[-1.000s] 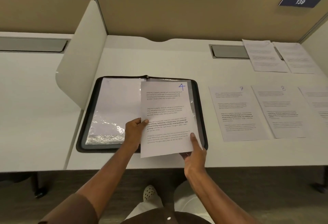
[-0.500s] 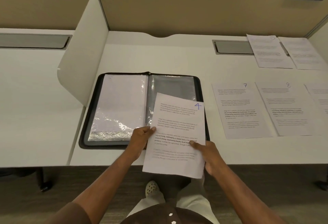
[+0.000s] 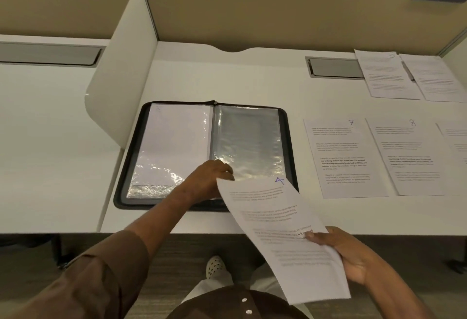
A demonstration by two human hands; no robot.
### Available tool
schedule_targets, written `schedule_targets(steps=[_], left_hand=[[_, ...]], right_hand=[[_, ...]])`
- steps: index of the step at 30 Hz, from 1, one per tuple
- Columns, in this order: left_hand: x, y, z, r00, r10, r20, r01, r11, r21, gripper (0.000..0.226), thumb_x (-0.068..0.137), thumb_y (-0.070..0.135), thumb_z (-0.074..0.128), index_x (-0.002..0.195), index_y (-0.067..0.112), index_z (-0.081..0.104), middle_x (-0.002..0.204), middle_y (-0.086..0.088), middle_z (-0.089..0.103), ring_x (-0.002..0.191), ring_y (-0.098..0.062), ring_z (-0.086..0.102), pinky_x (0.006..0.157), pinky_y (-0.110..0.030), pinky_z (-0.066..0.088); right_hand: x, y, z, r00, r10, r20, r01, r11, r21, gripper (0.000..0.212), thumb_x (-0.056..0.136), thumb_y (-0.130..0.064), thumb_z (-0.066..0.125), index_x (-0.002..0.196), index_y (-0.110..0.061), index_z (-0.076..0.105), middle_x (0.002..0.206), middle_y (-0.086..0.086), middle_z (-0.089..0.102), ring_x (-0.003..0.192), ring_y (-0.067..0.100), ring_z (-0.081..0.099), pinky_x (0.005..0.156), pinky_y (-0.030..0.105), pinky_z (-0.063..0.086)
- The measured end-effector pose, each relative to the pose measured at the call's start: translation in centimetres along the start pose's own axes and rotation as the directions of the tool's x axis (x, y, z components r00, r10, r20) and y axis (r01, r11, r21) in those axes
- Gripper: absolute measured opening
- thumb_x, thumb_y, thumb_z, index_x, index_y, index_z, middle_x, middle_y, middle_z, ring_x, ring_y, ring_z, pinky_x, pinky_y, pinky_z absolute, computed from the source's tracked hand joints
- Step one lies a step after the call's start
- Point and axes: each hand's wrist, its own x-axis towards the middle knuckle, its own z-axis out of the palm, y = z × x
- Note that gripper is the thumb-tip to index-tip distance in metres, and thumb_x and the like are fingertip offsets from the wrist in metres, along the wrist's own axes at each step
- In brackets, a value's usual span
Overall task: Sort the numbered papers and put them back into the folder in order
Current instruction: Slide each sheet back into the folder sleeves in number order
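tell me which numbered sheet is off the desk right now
The sheet marked 4, gripped by the right hand. Sheets 7 and 8 lie flat on the desk.

A white desk point(image 3: 227, 71) is spanning the middle of the frame. An open black zip folder point(image 3: 131, 167) is lying on it at centre, its clear sleeves facing up. To the right, the sheets marked 7 point(image 3: 346, 159) and 8 point(image 3: 409, 159) are lying side by side, another sheet point(image 3: 457, 141) running off the right edge. Two more sheets point(image 3: 386, 76) point(image 3: 434, 78) are sitting at upper right, beside a grey cable hatch point(image 3: 333, 67).
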Motion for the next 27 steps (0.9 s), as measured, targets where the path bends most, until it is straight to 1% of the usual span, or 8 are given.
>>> schedule_targets(steps=[4, 6, 8, 12, 15, 17, 22, 27], left_hand=[[0.4, -0.5, 0.5, 0.998, 0.026, 0.063, -0.03, 0.997, 0.072, 0.022, 0.087, 0.038, 0.075, 0.104, 0.024, 0.075, 0.12, 0.003, 0.067, 0.106, -0.018, 0.063, 0.078, -0.034, 0.055], [0.5, -0.6, 0.3, 0.995, -0.01, 0.096, 0.008, 1.0, 0.021, 0.018, 0.085, 0.036, 0.077, 0.098, 0.024, 0.077, 0.12, 0.004, 0.068, 0.106, -0.019, 0.063, 0.078, -0.034, 0.054], [0.5, -0.5, -0.1, 0.991, -0.066, 0.114, 0.072, 0.996, -0.051, 0.017, 0.085, 0.041, 0.075, 0.093, 0.026, 0.078, 0.121, 0.008, 0.067, 0.108, -0.014, 0.059, 0.083, -0.031, 0.049], [0.4, -0.2, -0.6, 0.976, -0.144, 0.161, 0.165, 0.978, -0.129, 0.016, 0.09, 0.039, 0.072, 0.094, 0.025, 0.079, 0.123, 0.014, 0.066, 0.115, -0.009, 0.054, 0.093, -0.029, 0.046], [0.4, 0.1, -0.8, 0.975, -0.148, 0.167, 0.172, 0.975, -0.138, 0.017, 0.093, 0.034, 0.068, 0.096, 0.022, 0.079, 0.118, 0.012, 0.069, 0.113, -0.011, 0.056, 0.091, -0.031, 0.049], [0.3, 0.3, -0.9, 0.974, -0.146, 0.174, 0.171, 0.976, -0.134, 0.019, 0.094, 0.034, 0.065, 0.099, 0.02, 0.078, 0.116, 0.01, 0.069, 0.11, -0.011, 0.059, 0.088, -0.032, 0.051], [-0.3, 0.8, -0.9, 0.974, -0.172, 0.148, 0.193, 0.972, -0.138, 0.022, 0.096, 0.034, 0.063, 0.107, 0.02, 0.077, 0.116, 0.012, 0.068, 0.108, -0.009, 0.058, 0.084, -0.03, 0.051], [-0.7, 0.7, -1.0, 0.968, -0.205, 0.144, 0.224, 0.966, -0.132, 0.018, 0.093, 0.032, 0.066, 0.101, 0.021, 0.076, 0.107, 0.011, 0.069, 0.102, -0.009, 0.06, 0.082, -0.034, 0.055]], right_hand=[[-0.3, 0.4, -0.8, 0.996, 0.043, 0.075, -0.038, 0.997, -0.072, 0.061, 0.074, 0.004, 0.084, 0.13, 0.008, 0.062, 0.137, 0.032, 0.057, 0.132, 0.049, 0.05, 0.113, 0.059, 0.037], [0.0, 0.4, -0.7, 0.994, 0.064, 0.091, -0.053, 0.992, -0.114, 0.058, 0.077, 0.002, 0.082, 0.131, 0.007, 0.061, 0.138, 0.032, 0.056, 0.134, 0.049, 0.048, 0.117, 0.059, 0.03], [0.4, 0.3, -0.6, 0.991, 0.08, 0.11, -0.062, 0.985, -0.164, 0.056, 0.081, 0.001, 0.081, 0.133, 0.007, 0.06, 0.14, 0.032, 0.054, 0.135, 0.049, 0.046, 0.118, 0.061, 0.027], [1.3, -0.1, 0.2, 0.981, 0.108, 0.164, -0.06, 0.96, -0.272, 0.055, 0.085, -0.001, 0.077, 0.136, 0.006, 0.058, 0.14, 0.03, 0.055, 0.132, 0.046, 0.051, 0.114, 0.059, 0.037], [1.9, -0.4, 1.4, 0.973, 0.137, 0.186, -0.061, 0.93, -0.363, 0.049, 0.089, -0.001, 0.073, 0.134, 0.007, 0.059, 0.138, 0.029, 0.058, 0.126, 0.042, 0.058, 0.106, 0.052, 0.049], [2.3, -0.4, 2.1, 0.971, 0.149, 0.185, -0.064, 0.915, -0.399, 0.047, 0.089, -0.002, 0.074, 0.133, 0.007, 0.06, 0.137, 0.028, 0.059, 0.121, 0.039, 0.062, 0.103, 0.049, 0.052], [3.1, -0.5, 2.8, 0.982, 0.136, 0.132, -0.068, 0.905, -0.421, 0.043, 0.087, -0.002, 0.075, 0.127, 0.007, 0.064, 0.133, 0.027, 0.062, 0.121, 0.04, 0.061, 0.106, 0.051, 0.049], [3.2, -0.6, 2.2, 0.993, 0.087, 0.078, -0.046, 0.905, -0.424, 0.039, 0.086, -0.002, 0.076, 0.123, 0.007, 0.067, 0.129, 0.027, 0.064, 0.125, 0.045, 0.058, 0.11, 0.057, 0.042]])
